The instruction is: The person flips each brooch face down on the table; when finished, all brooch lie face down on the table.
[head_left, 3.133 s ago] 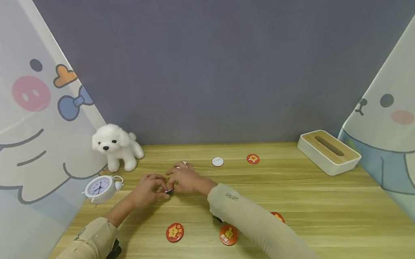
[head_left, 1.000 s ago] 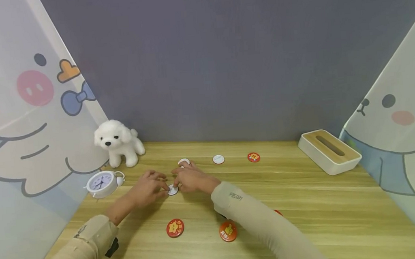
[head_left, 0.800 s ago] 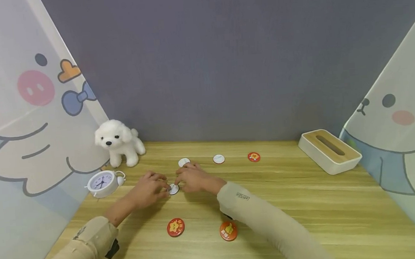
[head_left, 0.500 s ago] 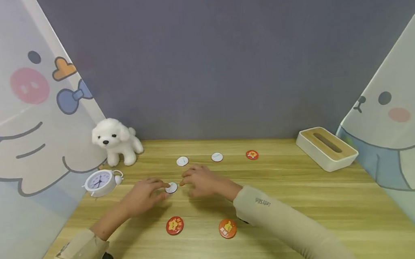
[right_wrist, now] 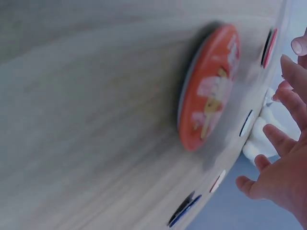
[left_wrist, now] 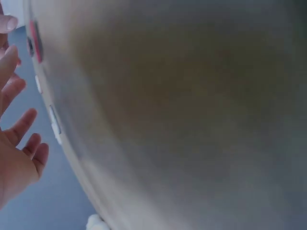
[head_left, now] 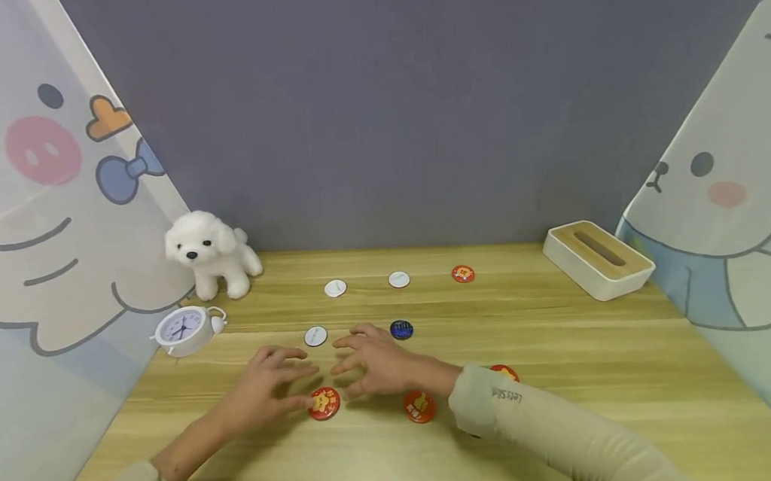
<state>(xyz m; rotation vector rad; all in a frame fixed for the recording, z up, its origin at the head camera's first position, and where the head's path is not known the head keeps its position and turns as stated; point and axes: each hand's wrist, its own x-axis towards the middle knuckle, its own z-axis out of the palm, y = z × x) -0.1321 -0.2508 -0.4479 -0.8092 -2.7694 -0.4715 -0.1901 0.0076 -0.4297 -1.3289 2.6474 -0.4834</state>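
Now the left hand (head_left: 260, 392), fingers loosely spread, has its thumb right by the red star badge (head_left: 326, 403) on the wooden table (head_left: 643, 401); opposite, the right hand (head_left: 384, 361) fans its fingers too.

A toy dog (head_left: 213, 255) stands at the table's (head_left: 625, 350) back left corner, a clock (head_left: 183, 330) by its left edge, a tissue box (head_left: 598, 259) near its right; inward lie eight badges (head_left: 402, 330), one partly hidden, seemingly red.
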